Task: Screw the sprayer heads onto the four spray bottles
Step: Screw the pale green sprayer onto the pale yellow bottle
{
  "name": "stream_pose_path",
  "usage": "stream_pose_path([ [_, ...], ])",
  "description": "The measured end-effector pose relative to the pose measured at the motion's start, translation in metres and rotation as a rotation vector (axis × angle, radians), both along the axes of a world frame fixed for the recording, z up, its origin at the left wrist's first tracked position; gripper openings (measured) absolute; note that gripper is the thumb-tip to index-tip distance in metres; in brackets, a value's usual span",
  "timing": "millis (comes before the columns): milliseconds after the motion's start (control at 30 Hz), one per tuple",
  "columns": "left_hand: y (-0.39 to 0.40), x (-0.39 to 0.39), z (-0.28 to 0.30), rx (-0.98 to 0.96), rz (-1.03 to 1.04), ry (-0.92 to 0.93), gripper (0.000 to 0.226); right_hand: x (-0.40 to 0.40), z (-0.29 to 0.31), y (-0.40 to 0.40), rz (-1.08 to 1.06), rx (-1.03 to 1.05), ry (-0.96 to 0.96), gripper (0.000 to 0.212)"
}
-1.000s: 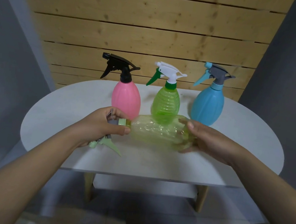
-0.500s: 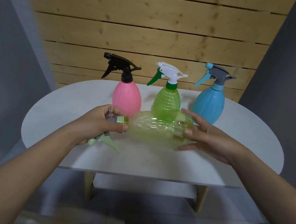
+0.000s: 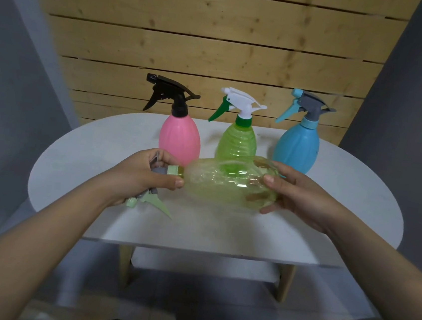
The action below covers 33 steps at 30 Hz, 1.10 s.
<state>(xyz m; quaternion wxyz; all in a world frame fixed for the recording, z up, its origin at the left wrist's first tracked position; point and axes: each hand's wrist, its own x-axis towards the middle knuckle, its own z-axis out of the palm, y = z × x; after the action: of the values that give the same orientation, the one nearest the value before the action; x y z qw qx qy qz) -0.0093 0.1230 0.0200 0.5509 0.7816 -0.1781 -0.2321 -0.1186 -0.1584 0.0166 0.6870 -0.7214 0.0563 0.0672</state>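
A clear yellow-green bottle [image 3: 228,185] is held sideways above the white table [image 3: 343,200], neck to the left. My left hand [image 3: 140,173] grips its pale green and grey sprayer head [image 3: 148,197] at the collar, trigger pointing down. My right hand [image 3: 292,192] grips the bottle's base end. Behind stand three upright bottles with heads on: a pink bottle [image 3: 179,138] with a black head, a green bottle [image 3: 236,144] with a white and green head, and a blue bottle [image 3: 297,148] with a grey and blue head.
A wooden slat wall [image 3: 217,43] rises behind the table. Grey walls close in on both sides. The table's near edge [image 3: 208,250] lies below my hands, with its wooden legs underneath.
The held bottle has turned slightly in my hands and my right hand's fingers have shifted on its base. The three standing bottles have not moved.
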Motion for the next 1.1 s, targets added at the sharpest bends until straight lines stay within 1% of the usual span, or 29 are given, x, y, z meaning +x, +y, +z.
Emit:
stream_pose_path([
  [33, 0.0, -0.001, 0.001, 0.012, -0.012, -0.015, 0.057, -0.001, 0.001, 0.001, -0.012, -0.027, 0.005, 0.068],
  [100, -0.001, -0.003, 0.002, 0.049, -0.032, -0.055, 0.065, -0.001, 0.002, 0.002, -0.025, -0.058, 0.052, 0.071],
  [233, 0.0, -0.002, 0.004, 0.072, -0.054, -0.12, 0.061, 0.0, 0.001, 0.003, -0.015, -0.018, 0.157, 0.071],
  [400, -0.001, -0.002, 0.003, 0.09, -0.05, -0.137, 0.055, -0.002, 0.003, 0.003, 0.001, 0.066, 0.239, 0.07],
  [467, 0.0, -0.003, 0.002, 0.09, -0.056, -0.139, 0.051, -0.002, 0.003, 0.003, -0.003, 0.076, 0.258, 0.073],
  [533, -0.001, -0.004, 0.002, 0.091, -0.061, -0.139, 0.052, -0.002, 0.002, 0.002, -0.002, 0.076, 0.283, 0.079],
  [633, -0.002, -0.004, 0.007, 0.096, -0.066, -0.163, 0.053, -0.002, -0.002, 0.005, 0.01, 0.128, 0.289, 0.079],
  [733, 0.0, -0.005, 0.014, 0.123, -0.074, -0.135, 0.052, -0.002, -0.005, 0.007, 0.025, 0.204, 0.257, 0.072],
  [767, 0.001, -0.004, 0.016, 0.067, -0.075, -0.082, 0.052, -0.001, -0.004, 0.007, 0.021, 0.208, 0.246, 0.071],
  [800, 0.001, -0.004, 0.017, -0.053, -0.06, 0.002, 0.047, 0.0, -0.002, 0.006, 0.005, 0.216, 0.233, 0.071],
  [867, 0.001, -0.004, 0.022, -0.361, -0.032, 0.174, 0.034, 0.002, 0.002, 0.005, -0.038, 0.272, 0.209, 0.074],
  [933, 0.002, -0.004, 0.026, -0.574, -0.033, 0.243, 0.034, 0.004, 0.004, 0.007, -0.055, 0.368, 0.162, 0.074],
  [1000, 0.004, -0.003, 0.029, -0.701, -0.046, 0.278, 0.049, 0.005, 0.004, 0.016, -0.052, 0.481, 0.106, 0.073],
  [1033, 0.005, -0.004, 0.03, -0.726, -0.06, 0.29, 0.064, 0.006, 0.004, 0.021, -0.042, 0.532, 0.079, 0.071],
  [1067, 0.005, -0.005, 0.031, -0.718, -0.078, 0.29, 0.078, 0.007, 0.005, 0.029, -0.022, 0.571, 0.052, 0.069],
  [1100, 0.004, -0.007, 0.03, -0.678, -0.088, 0.276, 0.086, 0.008, 0.006, 0.036, -0.001, 0.604, 0.027, 0.065],
])
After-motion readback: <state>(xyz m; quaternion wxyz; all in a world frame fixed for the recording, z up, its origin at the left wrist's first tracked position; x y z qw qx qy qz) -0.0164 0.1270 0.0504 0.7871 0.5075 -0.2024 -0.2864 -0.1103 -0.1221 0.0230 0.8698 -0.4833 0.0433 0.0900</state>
